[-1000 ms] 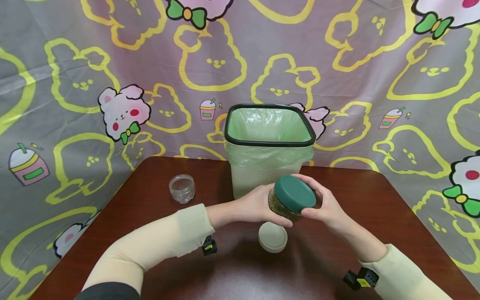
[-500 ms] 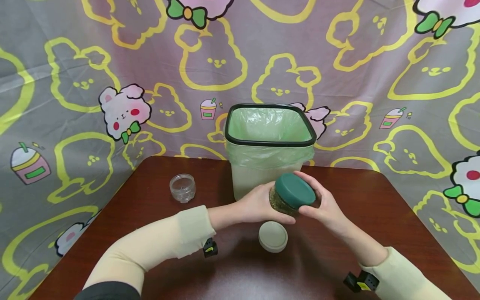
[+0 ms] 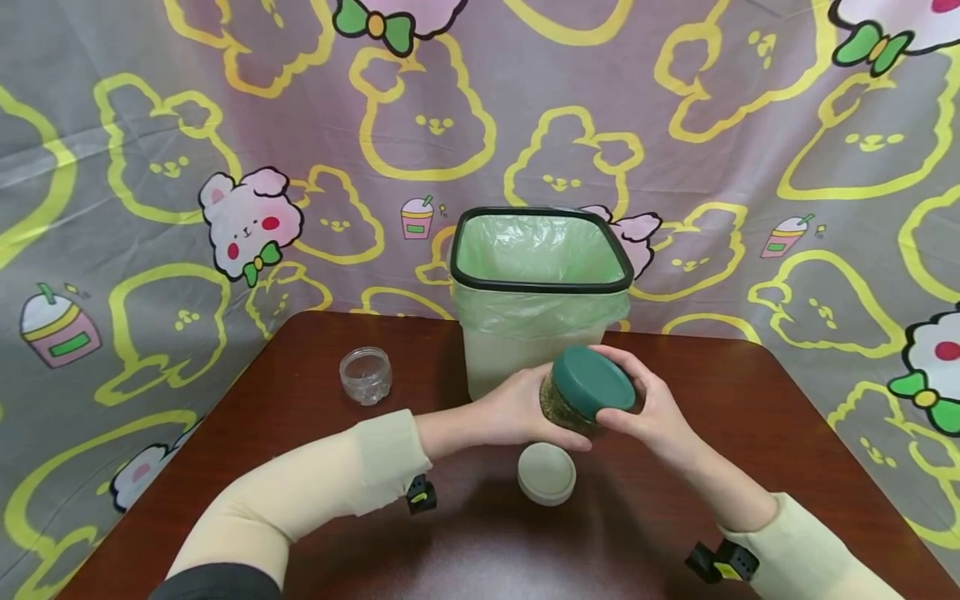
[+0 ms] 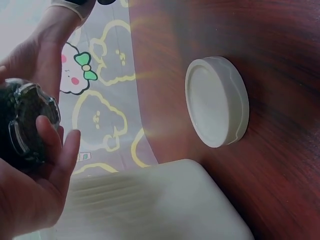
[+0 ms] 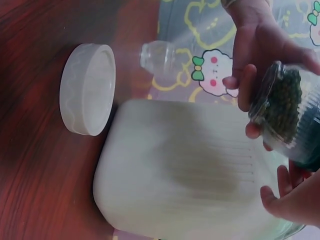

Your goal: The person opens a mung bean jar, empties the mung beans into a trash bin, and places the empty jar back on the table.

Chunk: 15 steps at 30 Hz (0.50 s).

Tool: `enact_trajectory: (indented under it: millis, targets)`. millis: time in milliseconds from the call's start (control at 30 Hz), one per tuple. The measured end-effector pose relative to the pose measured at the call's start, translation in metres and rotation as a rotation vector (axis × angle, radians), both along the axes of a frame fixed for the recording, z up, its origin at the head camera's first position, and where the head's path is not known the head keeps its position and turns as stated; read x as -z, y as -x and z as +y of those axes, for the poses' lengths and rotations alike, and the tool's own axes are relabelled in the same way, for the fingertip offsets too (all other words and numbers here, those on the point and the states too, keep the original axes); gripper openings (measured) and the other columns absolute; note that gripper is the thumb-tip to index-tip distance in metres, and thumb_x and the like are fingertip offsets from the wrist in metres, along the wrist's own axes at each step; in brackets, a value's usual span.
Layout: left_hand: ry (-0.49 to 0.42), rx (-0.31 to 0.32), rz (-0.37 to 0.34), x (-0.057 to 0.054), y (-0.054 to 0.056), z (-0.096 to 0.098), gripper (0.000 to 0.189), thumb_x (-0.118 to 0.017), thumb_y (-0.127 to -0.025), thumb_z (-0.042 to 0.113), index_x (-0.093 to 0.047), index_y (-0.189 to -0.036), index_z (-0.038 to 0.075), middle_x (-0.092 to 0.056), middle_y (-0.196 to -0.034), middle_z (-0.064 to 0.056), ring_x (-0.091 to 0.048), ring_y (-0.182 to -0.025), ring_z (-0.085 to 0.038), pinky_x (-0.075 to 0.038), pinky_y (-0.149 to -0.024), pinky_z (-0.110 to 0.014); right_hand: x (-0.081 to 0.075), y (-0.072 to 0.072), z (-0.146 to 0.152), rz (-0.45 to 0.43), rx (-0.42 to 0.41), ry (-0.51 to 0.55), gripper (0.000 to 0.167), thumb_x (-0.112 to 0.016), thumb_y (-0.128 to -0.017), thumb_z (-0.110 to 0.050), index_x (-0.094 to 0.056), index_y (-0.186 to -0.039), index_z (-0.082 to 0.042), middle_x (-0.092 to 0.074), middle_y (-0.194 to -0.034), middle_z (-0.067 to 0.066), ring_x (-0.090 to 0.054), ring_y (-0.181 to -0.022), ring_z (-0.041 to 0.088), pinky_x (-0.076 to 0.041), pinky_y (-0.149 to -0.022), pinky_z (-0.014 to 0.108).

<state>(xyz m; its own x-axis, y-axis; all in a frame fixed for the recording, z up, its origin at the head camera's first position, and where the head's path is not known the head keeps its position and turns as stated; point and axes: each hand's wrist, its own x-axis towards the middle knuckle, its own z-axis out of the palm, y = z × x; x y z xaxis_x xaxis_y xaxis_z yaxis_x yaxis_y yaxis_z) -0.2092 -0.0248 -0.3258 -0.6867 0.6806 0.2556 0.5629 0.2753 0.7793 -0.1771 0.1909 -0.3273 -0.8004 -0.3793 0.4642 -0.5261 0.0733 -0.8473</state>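
In the head view I hold a clear jar (image 3: 558,406) of small green-brown grains, tilted above the table. My left hand (image 3: 513,408) grips the jar's body from the left. My right hand (image 3: 658,415) holds the dark green lid (image 3: 595,379) on its top, thumb on the near side and fingers on the far side. The right wrist view shows the grains (image 5: 285,102) through the jar wall, and the lid seems to be on the jar. Below the jar, on the table, lies a round cream lid-like piece (image 3: 547,473) with a wavy side.
A cream waste bin (image 3: 491,358) with a black rim and green liner stands right behind my hands. To the left sits a small clear jar (image 3: 365,377) without a lid. The brown table (image 3: 720,392) ends at a patterned cloth (image 3: 420,92) behind.
My right hand's fingers have shifted slightly on the green lid, and the jar has moved very slightly. The things on the table have stayed put.
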Motion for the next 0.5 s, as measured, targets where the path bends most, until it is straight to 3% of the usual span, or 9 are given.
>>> enact_trajectory:
  millis: [267, 400, 500]
  targets:
    - [-0.030, 0.139, -0.019, -0.001, 0.002, -0.005, 0.072, -0.089, -0.070, 0.021, -0.051, -0.131, 0.014, -0.061, -0.116, 0.009, -0.057, -0.105, -0.004, -0.045, -0.093, -0.025, 0.004, 0.009, 0.008, 0.012, -0.228, 0.026, 0.071, -0.070, -0.088, -0.021, -0.035, -0.148, -0.004, -0.052, -0.134, 0.006, -0.053, -0.115, 0.020, -0.048, -0.090, 0.031]
    - [-0.017, 0.130, -0.016, -0.002, 0.001, -0.005, 0.073, -0.089, -0.070, 0.021, -0.050, -0.131, 0.013, -0.061, -0.117, 0.009, -0.057, -0.106, -0.004, -0.044, -0.094, -0.025, 0.006, 0.011, 0.011, 0.000, -0.263, 0.025, 0.074, -0.069, -0.089, -0.022, -0.031, -0.150, -0.005, -0.051, -0.138, 0.006, -0.052, -0.119, 0.019, -0.047, -0.093, 0.032]
    - [-0.009, 0.084, -0.011, -0.002, 0.000, -0.005, 0.074, -0.089, -0.069, 0.024, -0.051, -0.131, 0.015, -0.061, -0.117, 0.010, -0.056, -0.106, -0.004, -0.044, -0.094, -0.025, 0.007, 0.010, 0.011, 0.010, -0.247, 0.020, 0.074, -0.067, -0.090, -0.023, -0.029, -0.150, -0.004, -0.046, -0.143, 0.005, -0.049, -0.124, 0.019, -0.045, -0.095, 0.031]
